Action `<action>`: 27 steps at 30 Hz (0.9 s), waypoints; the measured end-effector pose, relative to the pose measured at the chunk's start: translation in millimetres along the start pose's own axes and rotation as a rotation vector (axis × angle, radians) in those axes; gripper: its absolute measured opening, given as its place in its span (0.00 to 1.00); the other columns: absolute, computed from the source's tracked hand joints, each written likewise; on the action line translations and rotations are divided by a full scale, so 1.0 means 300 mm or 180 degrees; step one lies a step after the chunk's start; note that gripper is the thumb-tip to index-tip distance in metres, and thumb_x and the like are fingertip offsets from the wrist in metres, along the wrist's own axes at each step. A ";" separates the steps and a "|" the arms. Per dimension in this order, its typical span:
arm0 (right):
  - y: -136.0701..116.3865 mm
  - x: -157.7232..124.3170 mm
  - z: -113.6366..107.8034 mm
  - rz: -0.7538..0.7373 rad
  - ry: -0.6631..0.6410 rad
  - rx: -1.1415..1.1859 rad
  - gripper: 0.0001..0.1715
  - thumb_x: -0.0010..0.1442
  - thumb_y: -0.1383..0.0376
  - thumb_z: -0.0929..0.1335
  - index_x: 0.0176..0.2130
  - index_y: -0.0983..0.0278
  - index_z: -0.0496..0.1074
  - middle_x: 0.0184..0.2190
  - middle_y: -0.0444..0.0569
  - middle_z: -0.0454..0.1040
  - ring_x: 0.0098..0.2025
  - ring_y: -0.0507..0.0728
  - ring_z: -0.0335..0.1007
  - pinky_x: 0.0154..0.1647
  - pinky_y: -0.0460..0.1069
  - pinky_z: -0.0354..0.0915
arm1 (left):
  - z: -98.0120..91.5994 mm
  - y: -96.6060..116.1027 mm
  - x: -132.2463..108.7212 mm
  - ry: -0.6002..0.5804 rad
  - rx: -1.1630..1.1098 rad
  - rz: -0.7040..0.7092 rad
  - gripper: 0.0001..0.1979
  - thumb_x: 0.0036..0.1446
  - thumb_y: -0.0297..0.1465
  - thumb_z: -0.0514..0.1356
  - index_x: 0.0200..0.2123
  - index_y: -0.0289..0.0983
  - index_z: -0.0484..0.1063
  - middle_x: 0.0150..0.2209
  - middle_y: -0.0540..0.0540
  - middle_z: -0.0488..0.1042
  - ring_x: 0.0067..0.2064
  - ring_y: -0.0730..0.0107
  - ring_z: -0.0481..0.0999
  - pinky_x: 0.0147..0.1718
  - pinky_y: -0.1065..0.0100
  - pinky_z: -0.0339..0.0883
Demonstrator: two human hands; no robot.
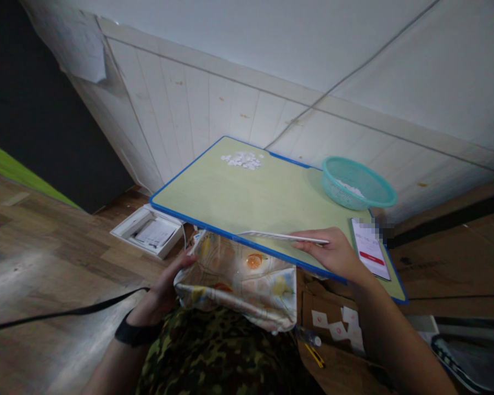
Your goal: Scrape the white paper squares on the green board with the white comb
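My right hand (pixel 327 251) pinches one end of a thin white flat piece (pixel 267 236), seen almost edge-on; I cannot make out its kind. It is above the near blue edge of the small table (pixel 230 200). My left hand (pixel 173 280) is closed around the left rim of an open fruit-print fabric bin (pixel 251 291), which sits on my lap below the table's near edge. A phone (pixel 369 248) with a lit screen lies on the table's right side, by my right wrist. At the far side is a pile of small white pieces (pixel 245 160).
A turquoise mesh basket (pixel 358 186) holding white pieces stands at the table's right back. On the floor are an open white box (pixel 148 233), a cardboard box with white cards (pixel 337 331) and a yellow cutter (pixel 315 356). A cord (pixel 333 88) runs down the white wall.
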State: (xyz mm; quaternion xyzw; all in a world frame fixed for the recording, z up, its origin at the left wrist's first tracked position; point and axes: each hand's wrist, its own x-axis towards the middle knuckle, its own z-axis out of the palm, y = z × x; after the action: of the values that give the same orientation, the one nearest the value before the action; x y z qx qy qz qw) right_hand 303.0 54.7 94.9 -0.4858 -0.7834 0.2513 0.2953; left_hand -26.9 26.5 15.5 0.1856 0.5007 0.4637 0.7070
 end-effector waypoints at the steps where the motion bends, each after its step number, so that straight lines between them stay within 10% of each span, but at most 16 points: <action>1: -0.002 -0.003 0.000 -0.0004 0.0012 0.0008 0.12 0.60 0.61 0.69 0.43 0.58 0.80 0.40 0.45 0.81 0.39 0.57 0.80 0.43 0.50 0.74 | -0.002 -0.002 0.003 0.0002 0.0032 -0.0040 0.16 0.51 0.31 0.65 0.44 0.36 0.80 0.26 0.49 0.84 0.30 0.58 0.83 0.30 0.66 0.75; 27: -0.017 -0.078 -0.023 0.0166 0.0164 -0.0265 0.12 0.60 0.58 0.69 0.41 0.57 0.80 0.35 0.45 0.82 0.33 0.56 0.79 0.33 0.47 0.74 | -0.039 -0.028 0.031 -0.0210 0.0039 -0.0070 0.18 0.52 0.32 0.64 0.47 0.35 0.79 0.29 0.46 0.85 0.29 0.59 0.83 0.32 0.66 0.75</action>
State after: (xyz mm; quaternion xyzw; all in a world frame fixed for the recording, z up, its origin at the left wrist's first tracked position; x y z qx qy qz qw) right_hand 313.0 32.2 98.0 -0.5242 -0.7723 0.2135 0.2883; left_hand -32.7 27.8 -0.6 0.1997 0.4819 0.4465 0.7270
